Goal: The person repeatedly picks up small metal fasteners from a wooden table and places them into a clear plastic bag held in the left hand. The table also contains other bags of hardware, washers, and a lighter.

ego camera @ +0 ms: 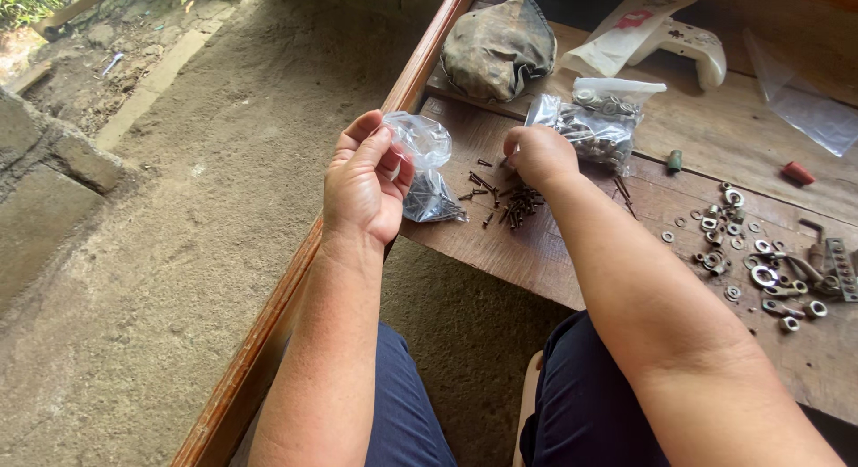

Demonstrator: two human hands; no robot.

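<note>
The left hand point(362, 185) pinches a small clear bag of nails point(427, 176) open, just left of loose nails point(509, 199) under the closed right hand point(539, 154).

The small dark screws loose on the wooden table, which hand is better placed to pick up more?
Probably the right hand: it rests over the small dark screws, while the left hand holds the small clear plastic bag.

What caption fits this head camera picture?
Left hand holds a clear bag of nails; right hand picks at loose nails.
</note>
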